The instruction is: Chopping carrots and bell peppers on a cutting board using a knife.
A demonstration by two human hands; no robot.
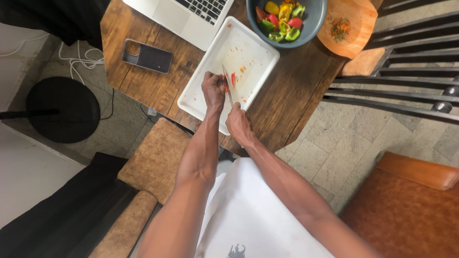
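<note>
My left hand point(213, 90) pins a red pepper piece point(233, 79) on the white tray point(203, 98), fingers curled clear of the knife point(226, 82) gripped tight in my right hand point(238, 125); bowl of peppers point(311, 26) waits at one o'clock.

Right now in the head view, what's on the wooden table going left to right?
Phone → laptop → white cutting tray, where the left hand pins a red pepper piece and the right hand holds the knife → bowl of peppers → wooden board.

One bowl point(313, 28), one knife point(227, 85), two hands point(213, 89)
</note>
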